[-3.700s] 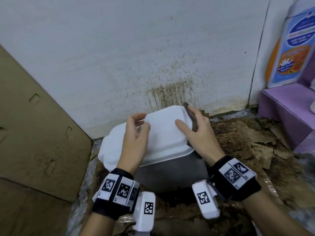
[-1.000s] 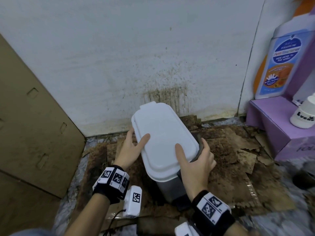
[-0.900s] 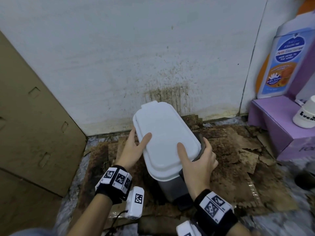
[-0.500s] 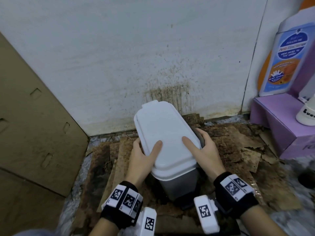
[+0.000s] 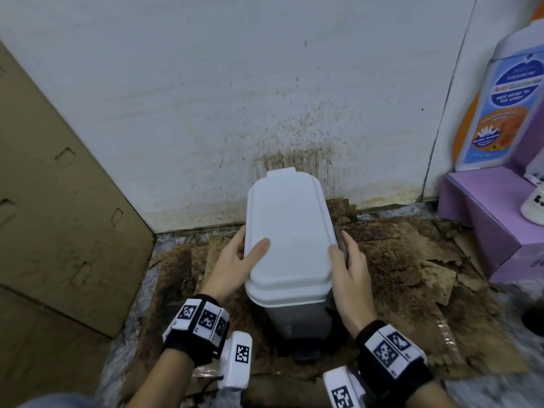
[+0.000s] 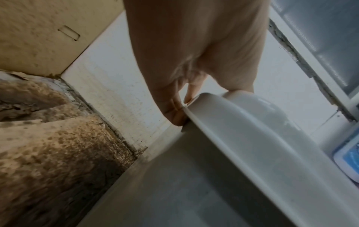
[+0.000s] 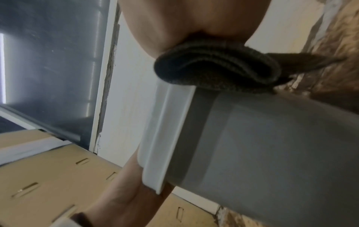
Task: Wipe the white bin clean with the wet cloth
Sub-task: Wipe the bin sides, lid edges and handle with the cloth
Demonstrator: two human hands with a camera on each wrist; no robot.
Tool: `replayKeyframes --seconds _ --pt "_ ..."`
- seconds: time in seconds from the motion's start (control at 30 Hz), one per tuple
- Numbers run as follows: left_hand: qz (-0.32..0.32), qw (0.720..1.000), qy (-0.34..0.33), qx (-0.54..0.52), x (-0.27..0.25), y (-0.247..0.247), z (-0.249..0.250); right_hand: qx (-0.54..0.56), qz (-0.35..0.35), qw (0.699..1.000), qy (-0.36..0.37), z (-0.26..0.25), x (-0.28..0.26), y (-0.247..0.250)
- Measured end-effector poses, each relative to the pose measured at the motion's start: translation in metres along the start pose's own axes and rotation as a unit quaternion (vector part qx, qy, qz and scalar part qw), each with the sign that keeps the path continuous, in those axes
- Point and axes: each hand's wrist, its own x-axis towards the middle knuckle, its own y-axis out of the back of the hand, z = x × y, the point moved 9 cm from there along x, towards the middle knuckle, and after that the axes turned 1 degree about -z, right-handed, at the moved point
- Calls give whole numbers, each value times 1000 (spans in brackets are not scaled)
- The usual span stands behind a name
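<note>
The white bin (image 5: 290, 228) stands upright on the floor, a white lid over a grey body (image 5: 300, 319), its far end close to the wall. My left hand (image 5: 244, 254) grips the lid's left edge, thumb on top and fingers (image 6: 174, 110) curled under the rim (image 6: 252, 122). My right hand (image 5: 347, 260) holds the folded dark wet cloth (image 5: 341, 242) against the lid's right edge, thumb on top. In the right wrist view the cloth (image 7: 213, 69) is bunched between my palm and the rim (image 7: 165, 130), above the grey side (image 7: 272, 145).
A brown cardboard box (image 5: 59, 216) stands at the left. The white wall (image 5: 294, 142) behind the bin is spattered brown. Soggy stained cardboard (image 5: 412, 260) covers the floor. At the right a purple box (image 5: 485, 216) carries a bottle-shaped display (image 5: 506, 113) and a small white bottle (image 5: 534, 207).
The bin has turned from lying aslant to pointing straight at the wall. Both hands have slid along the lid's sides, the right one keeping the cloth against the edge.
</note>
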Motion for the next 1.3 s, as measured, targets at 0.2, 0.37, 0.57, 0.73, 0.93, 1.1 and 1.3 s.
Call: replayKeyframes --seconds 0.2,0.37,0.57,0.73,0.93,1.1,1.3 --pt "43 999 2 4 1 7 -9 -27 12 999 14 8 14 13" --pt "104 978 -7 179 -1 18 -1 -141 43 979 141 -46 8 25" --pt "145 952 -143 227 -16 0 41 -281 -136 892 327 -94 -9 -35" --pt "181 939 -154 247 -26 2 46 -376 -215 804 407 -84 -30 -60" --pt "167 926 -131 311 -22 -5 42 -306 -201 842 395 -85 -34 -42" --pt "171 898 -110 391 -26 -19 43 -185 65 961 193 -54 -11 20" --pt "169 913 -95 358 -21 -21 40 -86 -53 994 -51 4 11 23"
